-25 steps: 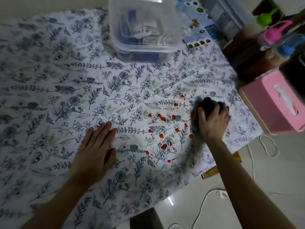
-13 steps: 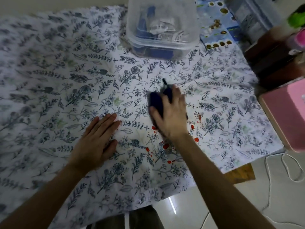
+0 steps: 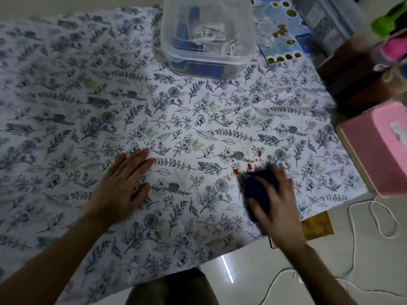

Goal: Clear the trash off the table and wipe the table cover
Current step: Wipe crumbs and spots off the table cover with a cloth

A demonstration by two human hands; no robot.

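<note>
Right hand (image 3: 278, 201) grips a dark blue cloth (image 3: 258, 190) at five o'clock of the red stains (image 3: 246, 160); left hand (image 3: 123, 188) lies flat, released, on the floral table cover (image 3: 198, 119).

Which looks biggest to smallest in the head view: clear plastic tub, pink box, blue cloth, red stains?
1. clear plastic tub
2. pink box, cut off by the frame edge, so its rank against the tub is unsure
3. blue cloth, partly covered by the right hand
4. red stains, small scattered spots
</note>
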